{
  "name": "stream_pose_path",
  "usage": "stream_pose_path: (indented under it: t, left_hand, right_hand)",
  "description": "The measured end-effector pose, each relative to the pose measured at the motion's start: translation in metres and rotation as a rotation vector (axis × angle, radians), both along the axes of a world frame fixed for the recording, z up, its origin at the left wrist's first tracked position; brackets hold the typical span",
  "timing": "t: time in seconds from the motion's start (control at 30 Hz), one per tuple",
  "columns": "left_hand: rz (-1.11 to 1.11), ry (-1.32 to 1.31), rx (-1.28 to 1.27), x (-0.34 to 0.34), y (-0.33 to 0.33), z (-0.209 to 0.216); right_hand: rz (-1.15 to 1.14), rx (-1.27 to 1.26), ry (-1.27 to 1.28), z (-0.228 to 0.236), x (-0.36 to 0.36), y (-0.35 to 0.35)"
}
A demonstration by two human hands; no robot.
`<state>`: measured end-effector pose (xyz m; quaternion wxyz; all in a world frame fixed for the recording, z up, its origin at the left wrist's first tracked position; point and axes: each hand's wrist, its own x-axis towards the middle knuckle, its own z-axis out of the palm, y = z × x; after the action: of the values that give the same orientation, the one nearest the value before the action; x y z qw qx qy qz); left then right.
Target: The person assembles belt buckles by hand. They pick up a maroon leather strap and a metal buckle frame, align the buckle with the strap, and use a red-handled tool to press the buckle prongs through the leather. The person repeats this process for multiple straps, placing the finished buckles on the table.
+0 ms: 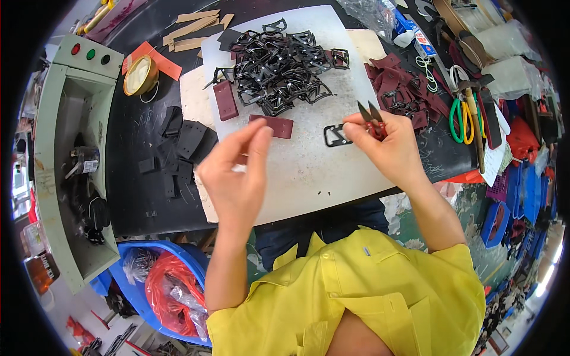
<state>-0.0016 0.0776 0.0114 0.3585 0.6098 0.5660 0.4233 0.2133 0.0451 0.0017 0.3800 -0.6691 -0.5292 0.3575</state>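
My right hand (395, 149) holds small red-handled thread snips (373, 126), their two dark blades pointing away from me and spread apart. The same hand's thumb and fingertips pinch a black rectangular buckle (333, 136) at its right end. To the left, my left hand (231, 172) is raised over the pale board, thumb and forefinger drawn together. Whether anything small sits between those fingertips I cannot make out. Just beyond them lies a maroon leather-like piece (279, 127); another maroon piece (225, 101) is farther left. A large heap of black buckles (279, 65) covers the board's far half.
Black flat pieces (193, 142) lie left of the board (297, 190). Maroon pieces (409, 89) are piled on the right, near green- and yellow-handled scissors (463, 121). A round pot (141, 76) and a grey metal housing (50, 178) stand left. Below is a blue tub (133, 296).
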Motion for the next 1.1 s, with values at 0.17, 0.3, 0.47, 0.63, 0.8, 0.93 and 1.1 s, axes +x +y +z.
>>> stream_pose_path:
  t: [0.17,0.3,0.47,0.63,0.8,0.93,1.1]
  left_hand:
    - [-0.081,0.289,0.421,0.007,0.032,-0.011]
    - [-0.224,0.408,0.535,0.029,0.044,-0.015]
    - [-0.358,0.565,0.66,0.051,0.052,-0.024]
    - [-0.3,0.411,0.664,0.05,0.051,-0.023]
    - [-0.281,-0.044,0.096,0.037,0.021,-0.011]
    - [-0.278,-0.263,-0.267,0.029,0.001,0.004]
    - [-0.295,-0.217,-0.248,0.026,-0.019,0.006]
  right_hand:
    - [0.002,-0.001,-0.136,-0.006,0.005,0.002]
    - [-0.008,0.009,-0.135,-0.005,0.006,0.001]
    - [0.067,0.107,-0.266,-0.007,0.013,0.0]
    - [0.094,0.14,-0.379,-0.003,0.021,-0.003]
    - [0.098,-0.023,-0.33,0.008,0.022,-0.004]
    - [0.023,0.322,-0.549,0.002,0.019,-0.006]
    - [0.116,0.158,0.129,0.018,-0.009,-0.013]
